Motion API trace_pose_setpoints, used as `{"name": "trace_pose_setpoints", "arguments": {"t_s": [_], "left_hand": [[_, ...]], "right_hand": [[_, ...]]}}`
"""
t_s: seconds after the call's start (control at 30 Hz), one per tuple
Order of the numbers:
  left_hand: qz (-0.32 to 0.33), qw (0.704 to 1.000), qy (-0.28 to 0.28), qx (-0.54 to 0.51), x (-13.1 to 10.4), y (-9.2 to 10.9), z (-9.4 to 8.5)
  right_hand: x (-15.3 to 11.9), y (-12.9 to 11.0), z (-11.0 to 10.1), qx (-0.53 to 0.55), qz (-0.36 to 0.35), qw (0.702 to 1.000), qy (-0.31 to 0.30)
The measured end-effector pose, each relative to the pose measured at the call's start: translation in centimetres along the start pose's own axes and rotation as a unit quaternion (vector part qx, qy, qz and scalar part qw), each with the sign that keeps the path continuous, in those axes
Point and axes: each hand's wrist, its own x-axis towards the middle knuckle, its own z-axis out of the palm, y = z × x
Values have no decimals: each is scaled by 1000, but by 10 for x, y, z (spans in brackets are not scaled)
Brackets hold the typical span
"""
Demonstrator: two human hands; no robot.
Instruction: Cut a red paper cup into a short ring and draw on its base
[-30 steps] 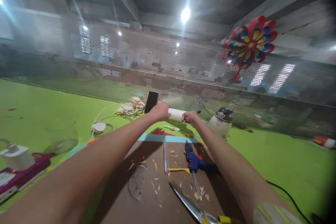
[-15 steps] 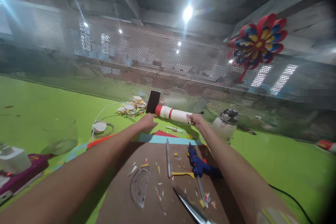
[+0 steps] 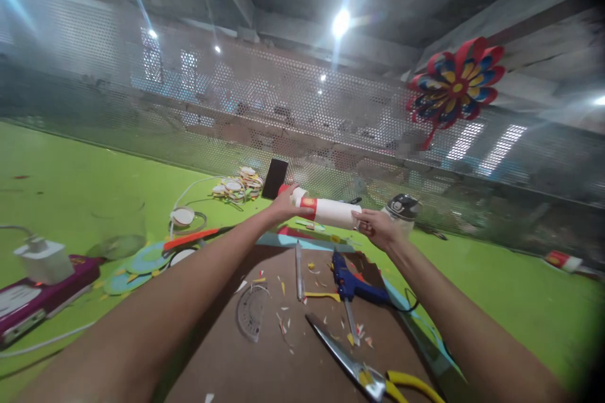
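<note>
White, red-banded roll (image 3: 335,213) held beyond the brown board (image 3: 236,365) on the green bench (image 3: 510,264)
Left hand (image 3: 283,203) grasps the red-banded end, fingers wrapped; right hand (image 3: 378,228) pinches the white end in its fingers

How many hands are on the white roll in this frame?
2: the left hand holds the white roll near its red band, the right hand its plain white end. None seems hidden.

Head view | head-worn | forward, down | close above green table (image 3: 510,264)
</note>
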Motion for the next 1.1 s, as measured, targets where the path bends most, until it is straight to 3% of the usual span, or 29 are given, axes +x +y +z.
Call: {"name": "trace_pose_setpoints", "arguments": {"t_s": [0.13,0.3,0.57,0.77,1.0,1.1], "left_hand": [[-13,998,-64,-16,-13,9,-7],[-27,993,-108,46,-28,12,-16],[-11,978,-193,71,-55,21,-11],[-2,982,-179,64,-60,19,-13],[6,986,-152,63,-65,23,-17],[20,986,-156,63,-68,29,-19]], "right_hand": [[-21,-7,5,-28,-23,998,-47],[-42,-15,19,-82,-42,992,-87],[-65,-19,36,-197,-61,973,-106],[-77,-26,40,-306,-107,941,-93],[-85,-41,44,-390,-279,877,26],[-91,-44,43,-416,-308,855,-23]]}}
